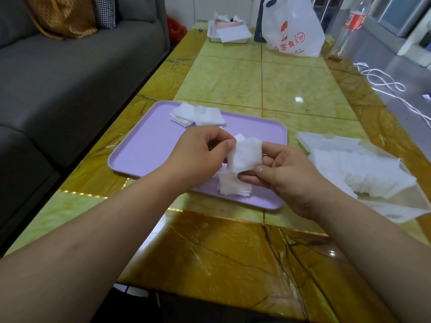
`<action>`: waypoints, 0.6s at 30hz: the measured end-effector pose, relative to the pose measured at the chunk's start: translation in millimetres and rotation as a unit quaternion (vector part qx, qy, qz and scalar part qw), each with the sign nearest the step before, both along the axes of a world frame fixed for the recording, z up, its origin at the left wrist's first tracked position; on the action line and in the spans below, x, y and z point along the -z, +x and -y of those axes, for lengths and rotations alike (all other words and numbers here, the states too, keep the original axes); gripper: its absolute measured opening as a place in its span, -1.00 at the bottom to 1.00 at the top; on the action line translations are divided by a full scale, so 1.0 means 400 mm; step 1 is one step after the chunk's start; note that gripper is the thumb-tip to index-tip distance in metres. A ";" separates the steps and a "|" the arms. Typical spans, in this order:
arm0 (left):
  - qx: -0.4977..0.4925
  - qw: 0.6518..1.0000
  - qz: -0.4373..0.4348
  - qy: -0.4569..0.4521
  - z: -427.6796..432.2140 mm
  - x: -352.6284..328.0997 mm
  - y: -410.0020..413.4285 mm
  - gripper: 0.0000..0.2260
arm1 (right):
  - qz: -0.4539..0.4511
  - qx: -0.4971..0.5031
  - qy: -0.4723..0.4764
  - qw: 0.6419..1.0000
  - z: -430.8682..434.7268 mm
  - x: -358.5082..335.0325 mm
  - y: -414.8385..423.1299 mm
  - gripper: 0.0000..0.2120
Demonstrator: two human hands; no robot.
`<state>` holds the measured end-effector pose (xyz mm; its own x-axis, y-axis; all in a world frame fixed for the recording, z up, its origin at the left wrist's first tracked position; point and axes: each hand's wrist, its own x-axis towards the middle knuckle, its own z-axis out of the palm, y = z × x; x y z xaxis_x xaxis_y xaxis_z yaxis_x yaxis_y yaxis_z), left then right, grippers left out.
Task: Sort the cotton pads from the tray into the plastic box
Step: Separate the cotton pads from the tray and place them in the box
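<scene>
A lilac tray (144,145) lies on the table in front of me. White square cotton pads lie on it in a loose pile at the far edge (197,116) and a small stack near the front edge (233,186). Above the tray I hold a small stack of cotton pads (245,157) between both hands. My left hand (198,157) pinches its left edge with thumb and fingers. My right hand (284,176) grips its right and lower side. To the right lies the clear plastic box (394,210), with several cotton pads (363,173) in a row inside.
A white plastic bag (293,29), a white tray with papers (229,31) and a plastic bottle (349,26) stand at the table's far end. A grey sofa (70,73) runs along the left. A white cord (382,82) lies on the floor at right.
</scene>
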<state>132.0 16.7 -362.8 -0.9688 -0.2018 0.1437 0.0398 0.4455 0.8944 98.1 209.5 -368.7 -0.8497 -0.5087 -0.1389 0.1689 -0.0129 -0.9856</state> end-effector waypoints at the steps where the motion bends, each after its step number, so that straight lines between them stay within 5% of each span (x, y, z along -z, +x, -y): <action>1: 0.003 1.000 0.003 0.001 0.000 0.000 0.001 -0.89 | 0.001 0.000 -0.002 1.000 0.001 0.000 0.000 -0.52; 4: -0.013 1.000 -0.006 -0.009 0.002 0.001 0.000 -0.92 | 0.012 0.012 -0.002 1.000 0.004 -0.001 0.000 -0.53; 7: -0.039 0.985 -0.091 -0.143 0.012 -0.007 -0.004 -0.87 | 0.046 0.036 -0.005 0.998 0.001 -0.003 -0.005 -0.56; 11: 0.102 0.960 -0.089 -0.246 -0.008 0.002 0.010 -0.75 | 0.066 0.023 -0.016 0.997 -0.003 -0.017 -0.006 -0.54; 18: 0.117 0.961 -0.090 -0.232 -0.004 0.015 0.000 -0.96 | 0.068 0.029 -0.020 0.997 -0.012 -0.017 -0.010 -0.43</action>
